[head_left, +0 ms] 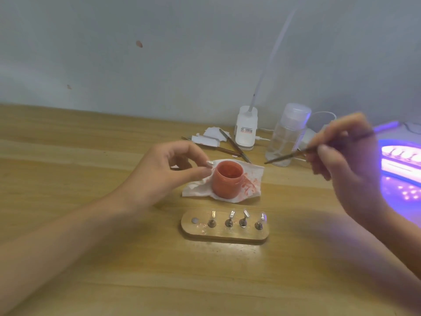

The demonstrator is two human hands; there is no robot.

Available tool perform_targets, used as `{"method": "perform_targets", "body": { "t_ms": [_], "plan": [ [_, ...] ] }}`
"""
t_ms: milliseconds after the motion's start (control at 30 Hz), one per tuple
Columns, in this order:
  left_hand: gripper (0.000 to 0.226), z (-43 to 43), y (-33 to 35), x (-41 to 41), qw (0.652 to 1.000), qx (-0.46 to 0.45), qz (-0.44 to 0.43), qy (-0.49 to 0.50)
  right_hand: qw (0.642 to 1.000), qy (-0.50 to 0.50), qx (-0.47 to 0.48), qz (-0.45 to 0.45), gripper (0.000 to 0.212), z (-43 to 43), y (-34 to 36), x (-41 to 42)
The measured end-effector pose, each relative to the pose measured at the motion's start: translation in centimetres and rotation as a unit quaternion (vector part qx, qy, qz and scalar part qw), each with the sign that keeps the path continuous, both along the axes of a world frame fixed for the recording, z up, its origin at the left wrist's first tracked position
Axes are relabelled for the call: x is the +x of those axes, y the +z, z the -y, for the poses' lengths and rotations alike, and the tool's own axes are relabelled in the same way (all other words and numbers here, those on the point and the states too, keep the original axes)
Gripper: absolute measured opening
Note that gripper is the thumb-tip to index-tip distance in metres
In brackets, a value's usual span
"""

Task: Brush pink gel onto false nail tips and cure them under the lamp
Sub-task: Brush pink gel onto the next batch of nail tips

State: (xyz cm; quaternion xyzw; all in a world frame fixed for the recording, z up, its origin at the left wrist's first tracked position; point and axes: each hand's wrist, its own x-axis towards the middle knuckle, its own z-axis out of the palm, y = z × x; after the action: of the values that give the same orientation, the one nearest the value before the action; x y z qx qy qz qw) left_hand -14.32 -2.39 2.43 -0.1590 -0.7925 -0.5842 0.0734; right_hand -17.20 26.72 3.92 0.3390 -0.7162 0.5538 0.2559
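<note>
Brown brush (284,156), pinched by right fingers (323,149), slants down-left toward jar (227,182); left fingers (197,173) pinch nail tip (209,163).

You won't make out any text here: the white bottle (246,128) has a label (244,131), but its print is too blurry.

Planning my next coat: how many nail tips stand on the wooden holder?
4, in a row on the wooden holder: second spot from left, third, fourth, fifth; first spot bare. Left hand pinches another nail tip.
</note>
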Motion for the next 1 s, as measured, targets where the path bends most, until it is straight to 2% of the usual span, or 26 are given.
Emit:
{"method": "perform_targets", "body": {
  "t_ms": [33, 100, 200, 300, 733, 833, 1000],
  "plan": [
    [0.017, -0.4, -0.2, -0.3, 1.000, 0.014, 0.001, 0.005, 0.998, 0.008, -0.052, 0.046, 0.017, 1.0, 0.5, -0.3],
    [0.010, -1.1, -0.7, -0.8, 0.999, 0.045, -0.004, 0.020, 0.988, 0.015, -0.094, 0.121, 0.017, 2.6, 1.1, -1.0],
    [0.006, -1.3, -1.7, -0.8, 0.995, 0.088, -0.018, 0.042, 0.983, 0.042, -0.054, 0.168, 0.009, 4.1, 0.8, -1.7],
    [0.009, -1.3, -2.5, -1.0, 0.994, 0.093, -0.014, 0.051, 0.980, 0.055, 0.003, 0.192, 0.004, 4.8, 0.0, -2.0],
    [0.017, -1.5, -3.5, -2.3, 0.995, 0.090, -0.004, 0.034, 0.982, 0.036, 0.140, 0.118, 0.011, 5.4, -1.8, -1.6],
    [0.016, -1.5, -3.4, -2.2, 0.996, 0.082, -0.007, 0.030, 0.987, 0.049, 0.108, 0.109, 0.010, 5.3, -1.9, -1.5],
    [0.013, -1.5, -3.4, -2.1, 0.997, 0.072, -0.006, 0.034, 0.994, 0.064, -0.005, 0.093, 0.009, 4.1, -2.0, -1.4]
  ]
}}
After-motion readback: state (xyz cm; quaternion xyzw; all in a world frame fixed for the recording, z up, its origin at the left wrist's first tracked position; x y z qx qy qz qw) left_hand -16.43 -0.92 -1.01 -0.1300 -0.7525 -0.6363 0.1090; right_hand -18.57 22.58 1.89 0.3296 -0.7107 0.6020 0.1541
